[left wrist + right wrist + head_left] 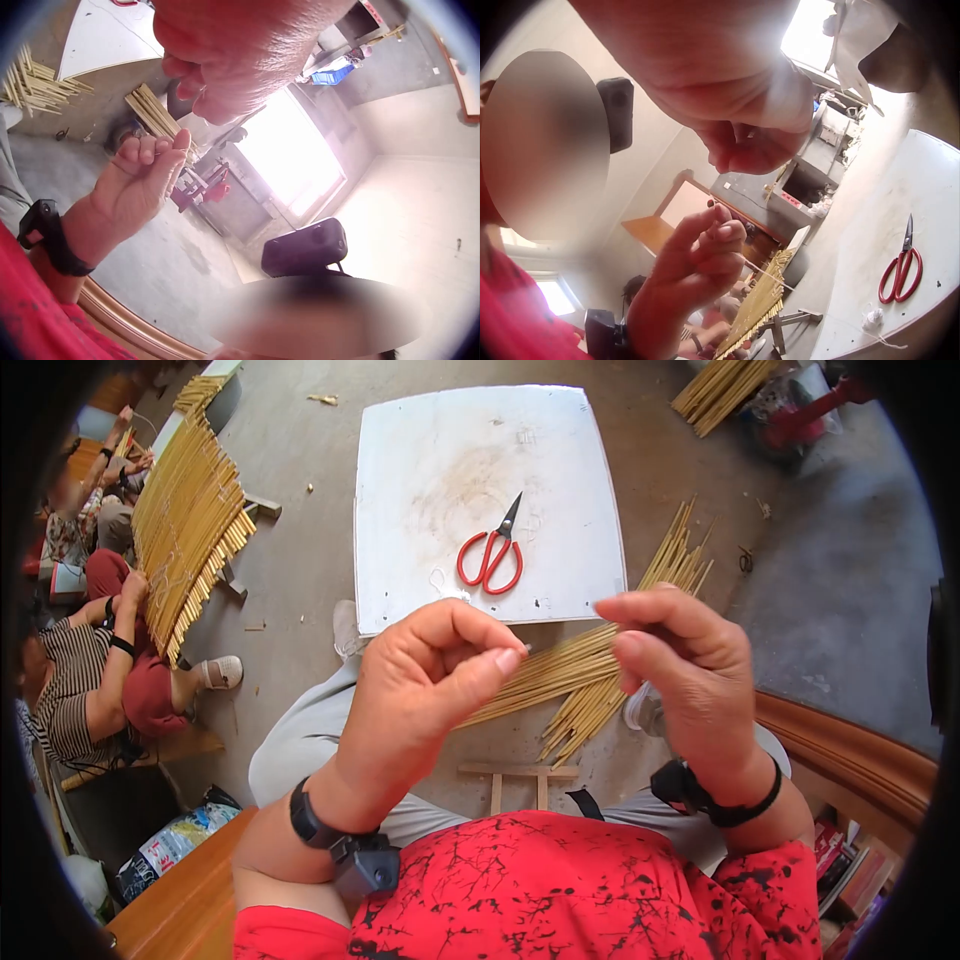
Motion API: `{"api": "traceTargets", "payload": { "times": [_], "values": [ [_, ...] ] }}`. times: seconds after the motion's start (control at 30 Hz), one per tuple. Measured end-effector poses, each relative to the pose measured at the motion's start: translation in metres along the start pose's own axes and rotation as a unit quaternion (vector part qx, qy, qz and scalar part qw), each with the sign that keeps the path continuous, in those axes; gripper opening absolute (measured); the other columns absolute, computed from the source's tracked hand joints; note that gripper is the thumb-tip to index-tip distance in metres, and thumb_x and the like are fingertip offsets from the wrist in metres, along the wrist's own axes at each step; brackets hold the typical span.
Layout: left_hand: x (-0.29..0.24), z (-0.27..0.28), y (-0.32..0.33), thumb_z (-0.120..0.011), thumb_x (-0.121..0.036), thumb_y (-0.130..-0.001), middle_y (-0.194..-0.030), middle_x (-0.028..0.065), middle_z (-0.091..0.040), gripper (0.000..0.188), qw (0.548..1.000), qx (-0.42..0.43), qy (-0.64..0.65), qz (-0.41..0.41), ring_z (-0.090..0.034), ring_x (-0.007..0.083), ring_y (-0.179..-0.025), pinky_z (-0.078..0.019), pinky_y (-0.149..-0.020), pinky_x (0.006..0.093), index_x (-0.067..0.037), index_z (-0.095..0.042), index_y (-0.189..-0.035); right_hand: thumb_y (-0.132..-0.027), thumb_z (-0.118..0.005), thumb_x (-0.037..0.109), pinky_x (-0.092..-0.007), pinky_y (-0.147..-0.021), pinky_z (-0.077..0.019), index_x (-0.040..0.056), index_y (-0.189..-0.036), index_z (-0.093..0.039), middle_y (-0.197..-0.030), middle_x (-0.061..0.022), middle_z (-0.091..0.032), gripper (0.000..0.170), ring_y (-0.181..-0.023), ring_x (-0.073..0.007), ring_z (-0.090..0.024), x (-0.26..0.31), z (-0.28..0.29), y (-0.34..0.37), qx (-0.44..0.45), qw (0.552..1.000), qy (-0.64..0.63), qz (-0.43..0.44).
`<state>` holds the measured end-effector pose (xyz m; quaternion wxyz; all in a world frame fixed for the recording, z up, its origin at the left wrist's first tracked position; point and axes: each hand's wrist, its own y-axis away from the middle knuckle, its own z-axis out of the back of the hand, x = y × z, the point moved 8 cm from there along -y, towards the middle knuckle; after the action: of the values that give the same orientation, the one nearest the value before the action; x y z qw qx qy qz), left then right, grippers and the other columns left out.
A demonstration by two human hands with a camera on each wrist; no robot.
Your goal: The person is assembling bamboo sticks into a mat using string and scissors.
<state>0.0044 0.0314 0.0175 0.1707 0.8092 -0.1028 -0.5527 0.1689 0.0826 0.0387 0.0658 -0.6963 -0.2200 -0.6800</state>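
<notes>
from my remote seat i count two bare hands over one white counter (430, 440); the left hand (425, 670) has thumb and forefinger drawn together, its fingers curled round a thin pale strand (769, 274) that slants out toward the counter; the right hand (690, 660) bends its fingers near the thumb, level with the left and apart from it, and i cannot tell whether it has hold of anything; one pair of red-handled scissors (504, 532) lies on the counter, blades pointing away from the wearer; one small white clump of thread (872, 319) sits just beside the handles; crossed stalks (560, 665) lie at the near side of the counter, too many for me to count; one more bundle (722, 392) lies farther off to the right; one stalk mat (190, 520) stands at the left, with at least two people by it.

the counter's top is stained brown in the middle; the floor (290, 560) is grey and littered with scraps; i get a pale wall (420, 195) and a glaring window (289, 154) from the left wrist; a tiny speck at the left fingertips is too small for me to name; the right fingertips are blurred; the bundle is cut off by the frame's edge.
</notes>
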Motion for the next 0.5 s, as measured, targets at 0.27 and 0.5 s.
{"api": "traceTargets", "payload": {
  "times": [0.27,0.5],
  "values": [
    [0.001,-0.006,-0.005,-0.059,-0.005,-0.085,-0.078,-0.0024,-0.058,0.005,0.994,0.044,-0.059,-0.077,-0.047,0.0000,-0.067,-0.0353,-0.058,0.0152,-0.002,-0.060,-0.089,-0.081,-0.065,0.002,-0.0193,-0.053,-0.0411,0.0017,-0.104,-0.062,-0.076,-0.0013,-0.050,0.024,-0.061,-0.0050,-0.049,0.005,-0.024,0.000,0.051,0.983,0.079,0.156],
    [0.004,-0.020,-0.016,-0.059,-0.005,-0.085,-0.079,-0.0037,-0.059,0.004,0.989,0.079,-0.073,-0.100,-0.050,-0.0005,-0.071,-0.0392,-0.062,0.0152,-0.001,-0.059,-0.087,-0.078,-0.065,0.002,-0.0253,-0.053,-0.0417,0.0006,-0.090,-0.061,-0.072,-0.0056,-0.053,0.013,-0.060,-0.0125,-0.053,0.008,-0.019,-0.002,0.019,0.959,0.172,0.223]
  ]
}}
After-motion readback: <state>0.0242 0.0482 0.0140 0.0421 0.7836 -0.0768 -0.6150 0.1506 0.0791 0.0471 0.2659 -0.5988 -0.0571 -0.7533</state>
